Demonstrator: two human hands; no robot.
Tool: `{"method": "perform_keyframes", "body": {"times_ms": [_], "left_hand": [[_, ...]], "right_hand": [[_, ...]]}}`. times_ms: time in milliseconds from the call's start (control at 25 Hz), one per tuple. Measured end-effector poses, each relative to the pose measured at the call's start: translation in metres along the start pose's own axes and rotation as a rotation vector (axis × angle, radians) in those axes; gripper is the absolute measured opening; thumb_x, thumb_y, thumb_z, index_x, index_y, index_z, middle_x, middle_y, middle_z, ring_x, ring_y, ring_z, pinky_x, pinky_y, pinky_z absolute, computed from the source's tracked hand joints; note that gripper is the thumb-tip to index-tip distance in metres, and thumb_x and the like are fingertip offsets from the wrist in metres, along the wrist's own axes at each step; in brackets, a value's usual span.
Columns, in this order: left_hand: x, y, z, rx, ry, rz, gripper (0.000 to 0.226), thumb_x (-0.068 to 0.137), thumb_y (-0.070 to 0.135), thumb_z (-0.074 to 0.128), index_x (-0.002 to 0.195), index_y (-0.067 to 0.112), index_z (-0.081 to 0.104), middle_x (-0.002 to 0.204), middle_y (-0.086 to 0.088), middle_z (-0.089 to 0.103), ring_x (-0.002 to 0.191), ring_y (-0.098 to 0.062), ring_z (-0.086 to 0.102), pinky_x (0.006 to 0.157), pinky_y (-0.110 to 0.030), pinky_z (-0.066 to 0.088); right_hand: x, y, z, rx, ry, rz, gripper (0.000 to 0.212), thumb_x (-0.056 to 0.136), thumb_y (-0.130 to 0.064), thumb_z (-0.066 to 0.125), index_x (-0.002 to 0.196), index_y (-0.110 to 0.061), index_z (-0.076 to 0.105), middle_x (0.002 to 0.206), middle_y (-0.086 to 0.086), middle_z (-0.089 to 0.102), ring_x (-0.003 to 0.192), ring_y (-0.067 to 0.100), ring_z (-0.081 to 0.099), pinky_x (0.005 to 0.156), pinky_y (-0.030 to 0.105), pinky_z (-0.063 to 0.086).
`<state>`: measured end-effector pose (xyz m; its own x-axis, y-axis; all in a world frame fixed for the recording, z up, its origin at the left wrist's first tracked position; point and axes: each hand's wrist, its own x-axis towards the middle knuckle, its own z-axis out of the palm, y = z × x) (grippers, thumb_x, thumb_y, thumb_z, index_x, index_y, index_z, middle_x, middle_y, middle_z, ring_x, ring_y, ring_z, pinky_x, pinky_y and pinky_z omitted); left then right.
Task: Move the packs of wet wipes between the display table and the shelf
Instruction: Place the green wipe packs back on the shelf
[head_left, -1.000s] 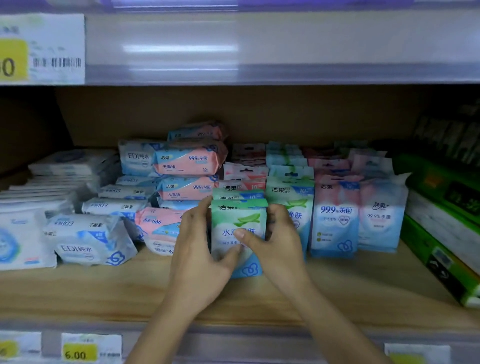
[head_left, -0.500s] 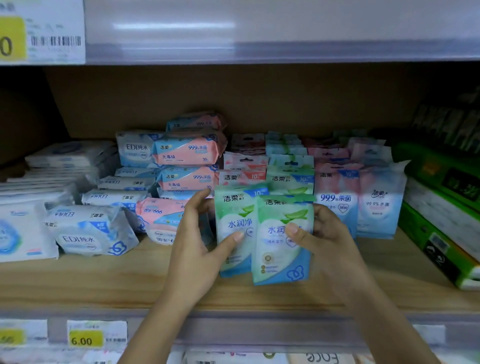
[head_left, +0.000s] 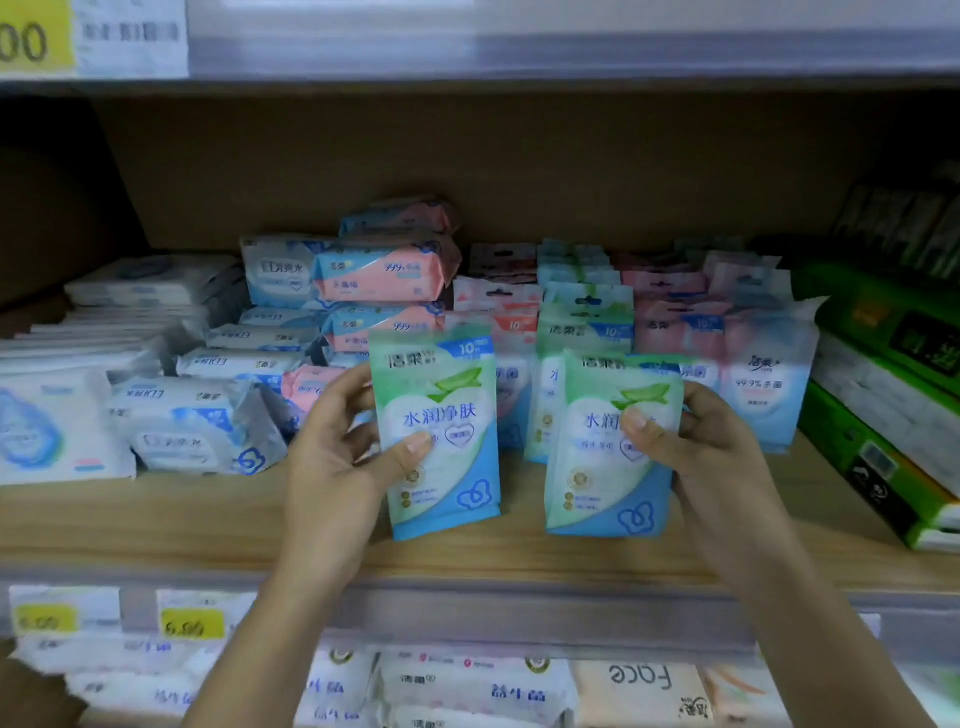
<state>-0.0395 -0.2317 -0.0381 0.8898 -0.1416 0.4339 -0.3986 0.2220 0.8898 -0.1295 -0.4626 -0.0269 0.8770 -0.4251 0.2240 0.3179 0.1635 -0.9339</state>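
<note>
My left hand grips a green-and-blue pack of wet wipes, thumb across its front, held upright just above the wooden shelf. My right hand grips a second, matching pack beside it, a short gap between the two. Both packs are in front of the rows of standing packs: green ones and pink-and-blue ones behind.
Stacks of flat blue, white and pink wipe packs fill the shelf's left side. Green boxes lie at the right. The upper shelf's edge with a price label hangs overhead. More packs fill the shelf below.
Both hands have drawn the two green packs out from the row toward the shelf's front and moved them apart, one in each hand.
</note>
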Motion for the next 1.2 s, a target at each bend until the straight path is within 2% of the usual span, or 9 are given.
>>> {"method": "perform_keyframes", "body": {"times_ms": [80, 200, 400, 600, 720, 840, 960, 1120, 1200], "left_hand": [[-0.006, 0.014, -0.021, -0.020, 0.021, 0.002, 0.064, 0.062, -0.007, 0.075, 0.118, 0.018, 0.058, 0.107, -0.001, 0.067, 0.090, -0.010, 0.068, 0.068, -0.023, 0.056], [-0.030, 0.036, -0.055, 0.004, 0.088, 0.015, 0.058, 0.066, -0.001, 0.071, 0.121, 0.012, 0.057, 0.105, -0.001, 0.069, 0.090, -0.014, 0.069, 0.070, -0.027, 0.057], [-0.105, 0.067, -0.096, 0.063, 0.352, 0.056, 0.054, 0.063, 0.002, 0.073, 0.114, 0.017, 0.063, 0.110, -0.006, 0.071, 0.094, -0.024, 0.069, 0.077, -0.040, 0.057], [-0.213, 0.093, -0.105, 0.166, 0.736, 0.032, 0.056, 0.063, -0.007, 0.070, 0.113, 0.015, 0.059, 0.096, 0.004, 0.074, 0.084, -0.012, 0.070, 0.064, -0.025, 0.056], [-0.289, 0.114, -0.108, 0.204, 0.960, 0.012, 0.058, 0.063, -0.003, 0.066, 0.118, 0.015, 0.058, 0.100, 0.001, 0.073, 0.086, -0.018, 0.071, 0.065, -0.029, 0.056], [-0.374, 0.142, -0.108, 0.228, 1.216, 0.029, 0.056, 0.062, -0.001, 0.065, 0.115, 0.015, 0.060, 0.100, -0.002, 0.073, 0.086, -0.021, 0.071, 0.065, -0.029, 0.057], [-0.455, 0.176, -0.106, 0.250, 1.434, 0.064, 0.061, 0.061, -0.003, 0.068, 0.119, 0.013, 0.059, 0.106, -0.012, 0.070, 0.090, -0.028, 0.070, 0.066, -0.032, 0.057], [-0.566, 0.221, -0.100, 0.310, 1.732, 0.111, 0.065, 0.059, -0.004, 0.077, 0.116, 0.020, 0.059, 0.100, -0.006, 0.073, 0.094, -0.028, 0.070, 0.070, -0.037, 0.060], [-0.624, 0.241, -0.100, 0.337, 1.855, 0.130, 0.066, 0.057, -0.002, 0.078, 0.116, 0.022, 0.059, 0.101, -0.004, 0.073, 0.096, -0.028, 0.069, 0.071, -0.035, 0.060]], "right_hand": [[0.002, 0.000, 0.021, 0.022, -0.041, 0.019, 0.050, 0.068, -0.016, 0.069, 0.113, 0.000, 0.056, 0.107, 0.010, 0.072, 0.096, 0.026, 0.070, 0.077, 0.034, 0.059], [0.002, 0.005, 0.058, 0.029, -0.141, 0.020, 0.041, 0.066, -0.014, 0.068, 0.105, -0.005, 0.058, 0.098, 0.006, 0.074, 0.087, 0.021, 0.071, 0.069, 0.031, 0.058], [-0.016, 0.020, 0.118, 0.110, -0.404, 0.075, 0.060, 0.048, -0.030, 0.081, 0.102, -0.011, 0.061, 0.099, 0.007, 0.074, 0.089, 0.022, 0.071, 0.072, 0.034, 0.058], [-0.067, 0.035, 0.169, 0.229, -0.739, 0.259, 0.052, 0.060, -0.013, 0.071, 0.109, -0.004, 0.056, 0.094, 0.006, 0.074, 0.083, 0.021, 0.071, 0.069, 0.036, 0.058], [-0.121, 0.043, 0.202, 0.220, -0.928, 0.350, 0.053, 0.054, -0.018, 0.073, 0.103, -0.006, 0.057, 0.085, 0.002, 0.075, 0.076, 0.017, 0.072, 0.061, 0.030, 0.057], [-0.192, 0.047, 0.237, 0.215, -1.147, 0.426, 0.048, 0.058, -0.018, 0.073, 0.103, -0.009, 0.058, 0.084, 0.000, 0.075, 0.072, 0.015, 0.072, 0.056, 0.027, 0.055], [-0.275, 0.043, 0.270, 0.221, -1.371, 0.484, 0.048, 0.049, -0.028, 0.078, 0.093, -0.015, 0.063, 0.089, 0.002, 0.075, 0.077, 0.020, 0.072, 0.060, 0.033, 0.057], [-0.409, 0.032, 0.308, 0.232, -1.666, 0.542, 0.048, 0.048, -0.033, 0.079, 0.092, -0.017, 0.066, 0.092, 0.005, 0.075, 0.079, 0.021, 0.072, 0.064, 0.035, 0.059], [-0.480, 0.029, 0.320, 0.239, -1.788, 0.549, 0.062, 0.043, -0.041, 0.084, 0.096, -0.015, 0.066, 0.093, 0.005, 0.075, 0.077, 0.020, 0.072, 0.061, 0.033, 0.059]]}}
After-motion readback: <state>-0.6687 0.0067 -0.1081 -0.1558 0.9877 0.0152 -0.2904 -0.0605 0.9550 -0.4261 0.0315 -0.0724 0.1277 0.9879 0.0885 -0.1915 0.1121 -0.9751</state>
